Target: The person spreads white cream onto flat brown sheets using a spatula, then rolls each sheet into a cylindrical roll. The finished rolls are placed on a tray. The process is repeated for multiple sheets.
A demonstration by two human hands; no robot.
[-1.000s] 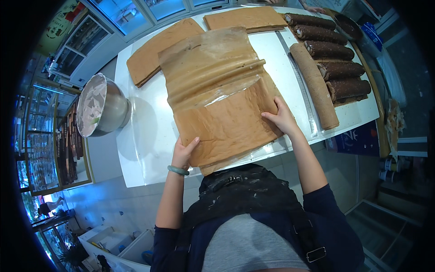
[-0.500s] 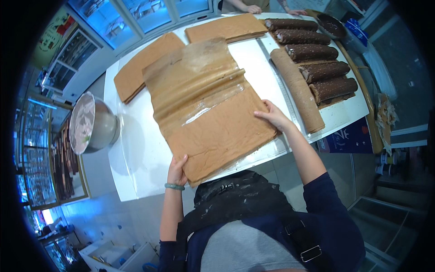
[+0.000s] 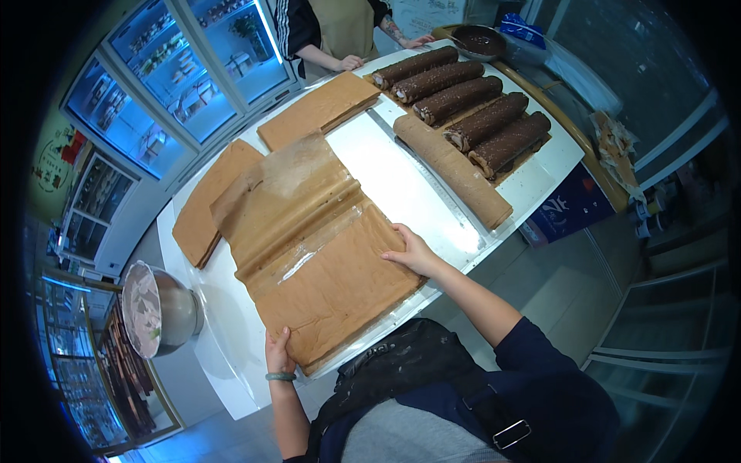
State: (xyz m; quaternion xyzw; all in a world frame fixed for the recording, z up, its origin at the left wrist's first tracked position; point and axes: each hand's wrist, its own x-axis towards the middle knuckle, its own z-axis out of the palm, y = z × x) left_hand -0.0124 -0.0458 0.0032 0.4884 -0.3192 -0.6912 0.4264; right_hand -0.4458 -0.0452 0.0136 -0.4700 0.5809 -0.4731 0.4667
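A brown sponge cake sheet (image 3: 336, 301) lies near the table's front edge, with a wrinkled sheet of brown baking paper (image 3: 285, 201) folded back over its far part. My left hand (image 3: 279, 353) grips its near left corner, thumb on top and fingers mostly hidden at the edge. At the right edge, my right hand (image 3: 411, 253) holds the same sheet, thumb over the upper face. Stacked cake sheets (image 3: 316, 112) lie at the far side, and another stack (image 3: 214, 204) sits to the left. An uncoated cake roll (image 3: 454, 170) rests to the right.
Several chocolate-coated rolls (image 3: 461, 99) lie side by side at the far right. A steel bowl (image 3: 177, 312) of pale cream stands at the left. Behind the rolls is a bowl of dark chocolate (image 3: 480, 40). Across the table, another person's hands (image 3: 352, 63) rest at its edge.
My view has turned, so the table sits lower and further left and more of the other person shows. Both hands keep the same places on the cake sheet.
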